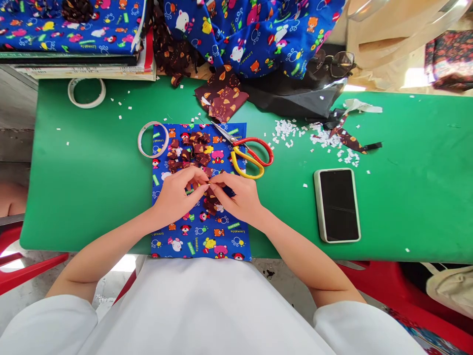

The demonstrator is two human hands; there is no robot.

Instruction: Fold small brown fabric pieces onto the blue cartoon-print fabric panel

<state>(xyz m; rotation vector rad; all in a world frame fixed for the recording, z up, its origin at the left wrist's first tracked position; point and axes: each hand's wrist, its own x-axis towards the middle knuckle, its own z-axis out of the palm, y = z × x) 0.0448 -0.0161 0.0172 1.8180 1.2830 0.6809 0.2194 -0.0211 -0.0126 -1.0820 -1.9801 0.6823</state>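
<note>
Both hands meet over a blue cartoon-print cloth (199, 245) lying at the table's front edge. My left hand (182, 191) pinches at a small bit of brown patterned fabric, its thumb and fingertips touching those of the other hand. From the right, my right hand (238, 195) pinches the same spot. Below the fingertips hangs or lies a brown fabric piece (211, 203), partly hidden. Just beyond the hands, several small brown fabric pieces (197, 148) are heaped on the cloth. Scissors (246, 150) with red and yellow handles lie half open at the cloth's upper right.
On the green table (92, 162) are two tape rings (153, 123) (86, 105), a phone (339, 205), white paper bits (286, 129) and folded brown fabric (221, 93). Stacked books (92, 72), bunched blue cloth (251, 37) and glasses (342, 64) line the back.
</note>
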